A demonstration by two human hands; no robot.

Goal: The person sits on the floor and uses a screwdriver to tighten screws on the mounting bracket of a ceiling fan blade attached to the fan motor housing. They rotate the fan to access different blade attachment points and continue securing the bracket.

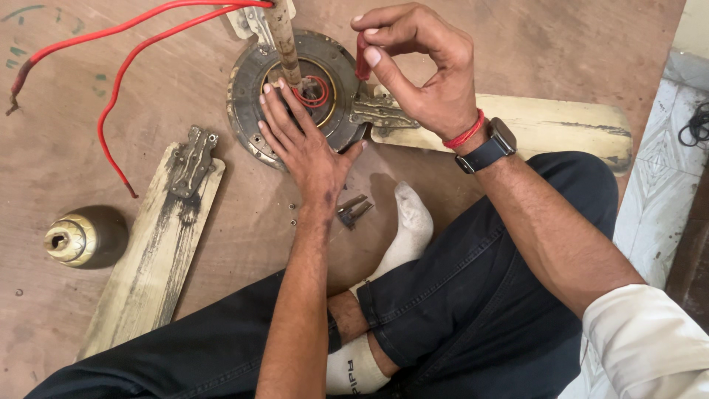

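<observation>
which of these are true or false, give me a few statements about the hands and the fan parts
1. The left hand lies flat on the fan motor. True.
2. The right hand holds pliers. False: it pinches a red-handled tool.
3. A detached blade lies on the board by the left leg. True.
4. The brass-coloured canopy cup sits on the motor. False: it lies apart, beside the detached blade.
5. The wires are blue. False: red.
</observation>
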